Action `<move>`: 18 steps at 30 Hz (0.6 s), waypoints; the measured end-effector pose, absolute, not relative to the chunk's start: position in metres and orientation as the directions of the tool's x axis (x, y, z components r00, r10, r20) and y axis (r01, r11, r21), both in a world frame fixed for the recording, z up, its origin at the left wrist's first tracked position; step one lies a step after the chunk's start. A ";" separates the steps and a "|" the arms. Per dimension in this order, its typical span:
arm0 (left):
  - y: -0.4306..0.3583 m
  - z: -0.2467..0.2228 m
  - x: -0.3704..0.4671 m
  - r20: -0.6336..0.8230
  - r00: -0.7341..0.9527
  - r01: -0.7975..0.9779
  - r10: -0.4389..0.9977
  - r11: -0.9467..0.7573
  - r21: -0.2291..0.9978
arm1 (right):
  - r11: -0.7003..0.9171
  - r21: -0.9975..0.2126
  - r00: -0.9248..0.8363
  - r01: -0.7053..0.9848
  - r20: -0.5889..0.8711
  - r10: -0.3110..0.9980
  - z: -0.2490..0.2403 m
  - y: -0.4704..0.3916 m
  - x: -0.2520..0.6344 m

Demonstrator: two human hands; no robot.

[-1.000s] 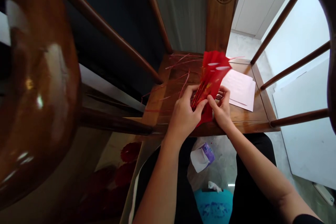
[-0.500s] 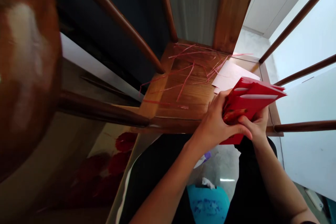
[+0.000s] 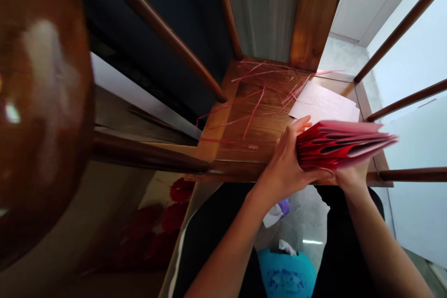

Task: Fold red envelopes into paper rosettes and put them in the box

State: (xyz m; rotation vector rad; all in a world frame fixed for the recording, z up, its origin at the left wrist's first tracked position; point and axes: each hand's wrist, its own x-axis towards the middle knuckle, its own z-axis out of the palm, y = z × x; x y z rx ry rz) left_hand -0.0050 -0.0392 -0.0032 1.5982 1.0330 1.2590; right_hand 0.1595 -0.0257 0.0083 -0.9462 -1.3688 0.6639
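Observation:
A thick stack of folded red paper is held above the right front part of a wooden chair seat. My left hand grips its left side, with the thumb along the lower edge and the fingertips at the upper left. Under the right part of the stack is my right hand, its fingers mostly hidden by the paper. The layered, open edges of the stack face up and to the right. Behind it on the seat lies white paper, and thin pink strips are scattered to the left.
Wooden rods rise around the seat, and a large glossy wooden form fills the left side. Below, a blue bin stands on the floor between the legs. Red items lie low on the left.
The red stack has tipped over, so its layered edges now show in place of its flat printed face. My right thumb has moved off the front. The view has shifted slightly left.

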 end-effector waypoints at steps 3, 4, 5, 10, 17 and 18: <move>-0.044 -0.005 -0.001 0.330 0.129 0.057 0.935 -0.339 0.939 | 0.487 -0.870 0.111 0.074 0.493 0.863 0.011 -0.028 0.155; -0.045 -0.004 0.000 0.331 0.118 0.037 0.936 -0.337 0.941 | 0.483 -0.874 0.118 0.056 0.486 0.866 0.010 -0.028 0.156; -0.046 -0.004 0.002 0.327 0.113 0.021 0.938 -0.331 0.943 | 0.480 -0.876 0.127 0.043 0.482 0.867 0.009 -0.028 0.156; -0.039 -0.011 0.004 0.308 0.158 -0.006 0.938 -0.311 0.950 | 0.435 -0.899 0.146 0.057 0.439 0.887 -0.003 -0.030 0.158; -0.032 -0.008 -0.008 0.180 0.238 0.107 0.954 -0.210 0.972 | 0.401 -0.914 0.139 0.064 0.406 0.903 0.004 -0.036 0.160; -0.032 -0.007 -0.008 0.187 0.227 0.115 0.956 -0.217 0.969 | 0.426 -0.902 0.142 0.077 0.432 0.890 0.014 -0.038 0.160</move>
